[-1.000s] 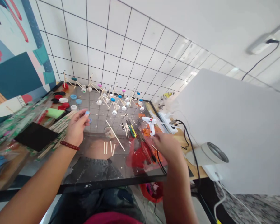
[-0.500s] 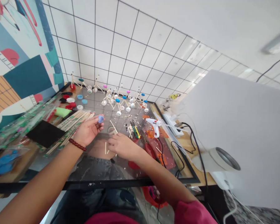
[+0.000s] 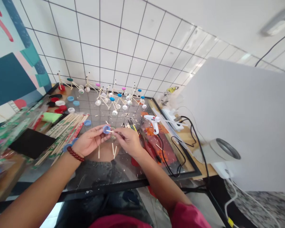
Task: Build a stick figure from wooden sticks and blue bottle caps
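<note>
A blue bottle cap (image 3: 106, 129), its hollow side toward me, is pinched between the thumb and fingers of my left hand (image 3: 90, 139). My right hand (image 3: 129, 141) grips a short wooden stick (image 3: 111, 131) between thumb and fingertips. The stick's far end reaches the cap's opening; whether it touches the inside I cannot tell. Below the hands, several cut stick pieces (image 3: 113, 148) lie on the glossy tabletop. Another blue cap (image 3: 87, 122) rests just beyond my left hand, and more blue caps (image 3: 67, 147) are beside the left wrist.
Stick-and-cap models (image 3: 114, 112) stand along the back. A white glue gun (image 3: 153, 120) lies at right, its cord trailing near red-handled pliers (image 3: 150, 151). Wooden chopsticks (image 3: 66, 131) and a black pad (image 3: 32, 143) lie at left. A white lamp (image 3: 210, 152) is at the right edge.
My right hand has come up from the tabletop, bringing a stick to the cap. My left hand has moved right and slightly down with the cap. The view has shifted somewhat.
</note>
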### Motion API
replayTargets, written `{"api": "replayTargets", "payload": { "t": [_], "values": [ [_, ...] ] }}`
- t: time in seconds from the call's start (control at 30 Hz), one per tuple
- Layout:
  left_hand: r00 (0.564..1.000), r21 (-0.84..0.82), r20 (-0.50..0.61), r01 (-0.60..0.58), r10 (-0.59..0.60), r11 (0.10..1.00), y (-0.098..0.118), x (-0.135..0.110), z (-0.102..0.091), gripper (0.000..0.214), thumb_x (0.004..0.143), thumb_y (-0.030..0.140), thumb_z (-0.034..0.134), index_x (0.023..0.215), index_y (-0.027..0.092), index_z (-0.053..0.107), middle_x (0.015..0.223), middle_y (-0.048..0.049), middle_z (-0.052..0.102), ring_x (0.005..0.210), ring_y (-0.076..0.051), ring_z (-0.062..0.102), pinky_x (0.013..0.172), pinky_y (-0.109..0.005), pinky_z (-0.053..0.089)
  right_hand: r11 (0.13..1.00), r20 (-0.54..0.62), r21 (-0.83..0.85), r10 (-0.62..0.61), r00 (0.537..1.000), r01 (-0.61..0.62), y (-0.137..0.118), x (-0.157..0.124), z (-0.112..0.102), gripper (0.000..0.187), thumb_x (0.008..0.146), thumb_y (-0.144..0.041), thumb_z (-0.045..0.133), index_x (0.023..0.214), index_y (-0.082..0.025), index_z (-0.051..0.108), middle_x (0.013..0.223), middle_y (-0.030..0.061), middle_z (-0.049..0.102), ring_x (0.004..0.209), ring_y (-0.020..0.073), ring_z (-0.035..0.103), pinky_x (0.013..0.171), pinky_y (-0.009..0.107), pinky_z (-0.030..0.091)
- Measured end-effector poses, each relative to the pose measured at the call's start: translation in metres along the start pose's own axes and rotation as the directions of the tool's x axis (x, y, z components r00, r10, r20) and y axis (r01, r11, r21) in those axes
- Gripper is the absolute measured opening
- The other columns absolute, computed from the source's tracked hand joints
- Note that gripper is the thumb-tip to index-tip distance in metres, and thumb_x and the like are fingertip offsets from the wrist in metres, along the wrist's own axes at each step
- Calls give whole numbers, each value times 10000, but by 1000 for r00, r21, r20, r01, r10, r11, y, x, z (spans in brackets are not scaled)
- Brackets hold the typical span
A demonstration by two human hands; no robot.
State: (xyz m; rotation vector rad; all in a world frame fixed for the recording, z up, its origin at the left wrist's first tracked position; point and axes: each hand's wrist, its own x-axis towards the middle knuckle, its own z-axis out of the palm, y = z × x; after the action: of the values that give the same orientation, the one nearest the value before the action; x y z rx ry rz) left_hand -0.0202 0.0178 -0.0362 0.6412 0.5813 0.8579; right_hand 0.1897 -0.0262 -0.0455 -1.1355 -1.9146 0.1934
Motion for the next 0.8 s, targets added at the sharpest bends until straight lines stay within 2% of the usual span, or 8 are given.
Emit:
{"api": "replayTargets", "payload": {
  "t": [0.23,0.47,0.6,0.7,0.8],
  "values": [
    [997,67,77,-32,26,997,-5,2,-10,239,866,106,858,1096,165,879,1145,-102,866,1069,-219,820,1027,-327,670,993,58,-120,6,998,1,0,-3,5,156,1056,-272,675,1107,-241,819,888,58,839,772,193,761,790,306,599],
    [997,141,61,-51,43,989,-5,0,-6,316,770,235,978,1072,207,893,1144,-87,872,1087,-226,822,1032,-333,663,993,30,-121,11,999,-8,-2,-4,4,161,1066,-263,640,1055,-222,795,880,61,825,745,188,738,782,304,585],
    [994,253,30,-106,102,961,-11,1,-4,424,690,362,1038,1068,231,901,1119,-91,875,1060,-243,824,1032,-364,660,989,71,-141,44,996,-34,-5,-3,2,157,1040,-234,638,1012,-234,792,855,51,806,764,197,731,796,308,573],
    [971,417,-7,-214,238,883,-16,3,-7,474,661,433,1044,1074,249,903,1106,-94,875,1028,-248,819,1040,-397,652,991,99,-123,68,993,-56,-7,-3,0,182,1036,-248,624,962,-239,790,876,67,797,801,220,727,831,342,564],
    [908,600,54,-363,416,713,-16,3,-8,445,696,470,1009,1074,259,905,1163,-103,862,1072,-272,802,1060,-436,640,977,119,22,206,971,-210,-7,-4,0,167,1031,-299,639,983,-242,788,758,19,727,702,189,649,745,319,527]
  ]
}}
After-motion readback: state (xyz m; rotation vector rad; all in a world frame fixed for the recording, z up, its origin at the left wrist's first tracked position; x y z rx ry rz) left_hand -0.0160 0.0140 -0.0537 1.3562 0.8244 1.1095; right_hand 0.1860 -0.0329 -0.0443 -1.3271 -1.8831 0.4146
